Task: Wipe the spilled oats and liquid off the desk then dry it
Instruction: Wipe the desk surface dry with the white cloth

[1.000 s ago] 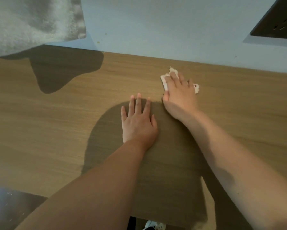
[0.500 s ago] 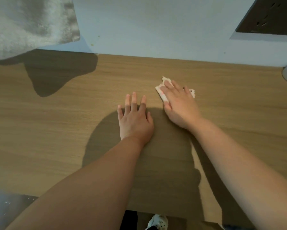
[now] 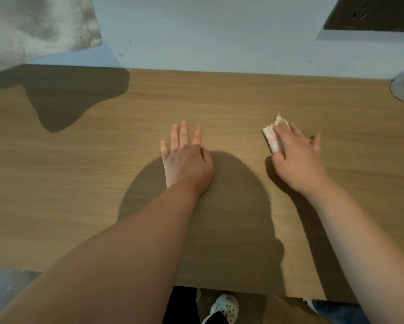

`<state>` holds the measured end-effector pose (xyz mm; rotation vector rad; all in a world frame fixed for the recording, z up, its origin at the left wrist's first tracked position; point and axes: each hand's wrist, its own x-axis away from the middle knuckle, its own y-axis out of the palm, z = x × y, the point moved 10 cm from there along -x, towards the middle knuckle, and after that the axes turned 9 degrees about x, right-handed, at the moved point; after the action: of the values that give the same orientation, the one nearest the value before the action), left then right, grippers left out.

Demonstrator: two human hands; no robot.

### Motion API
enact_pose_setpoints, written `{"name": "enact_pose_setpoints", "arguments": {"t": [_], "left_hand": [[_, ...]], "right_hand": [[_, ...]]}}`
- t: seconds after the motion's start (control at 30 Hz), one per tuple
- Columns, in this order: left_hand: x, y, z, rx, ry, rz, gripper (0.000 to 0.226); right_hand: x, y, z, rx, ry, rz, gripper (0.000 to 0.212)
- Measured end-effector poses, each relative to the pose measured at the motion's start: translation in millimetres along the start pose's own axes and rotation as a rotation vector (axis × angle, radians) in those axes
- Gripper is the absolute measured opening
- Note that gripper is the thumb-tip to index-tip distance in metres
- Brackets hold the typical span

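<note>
Bright light throws soft dark shadows across the desk; corners blur.

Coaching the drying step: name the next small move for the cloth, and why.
Probably sweep the cloth rightward across the desk: the right hand presses it flat, the left hand rests flat nearby, and no oats or liquid show, so drying passes seem left.

tissue: white, pink-speckled, folded | flat on wooden desk, right of centre
</note>
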<state>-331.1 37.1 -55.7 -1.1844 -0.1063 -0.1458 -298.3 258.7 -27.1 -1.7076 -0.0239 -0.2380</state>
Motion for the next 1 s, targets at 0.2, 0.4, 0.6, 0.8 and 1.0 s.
{"name": "enact_pose_setpoints", "arguments": {"t": [0.2,0.4,0.6,0.8,1.0], "left_hand": [[0,0,1,0.0,0.005,-0.005,0.06],[0,0,1,-0.005,-0.002,-0.007,0.059],[0,2,2,-0.016,0.013,-0.026,0.06],[2,3,2,-0.04,0.025,-0.01,0.061],[-3,1,4,-0.053,0.02,-0.037,0.061]], "right_hand": [[-18,5,13,0.126,0.045,0.068,0.056],[-2,31,-65,0.169,-0.178,-0.025,0.061],[-16,10,47,0.103,0.305,0.071,0.062],[47,39,-70,0.197,-0.239,-0.011,0.065],[33,17,23,0.056,0.179,0.116,0.062]]}}
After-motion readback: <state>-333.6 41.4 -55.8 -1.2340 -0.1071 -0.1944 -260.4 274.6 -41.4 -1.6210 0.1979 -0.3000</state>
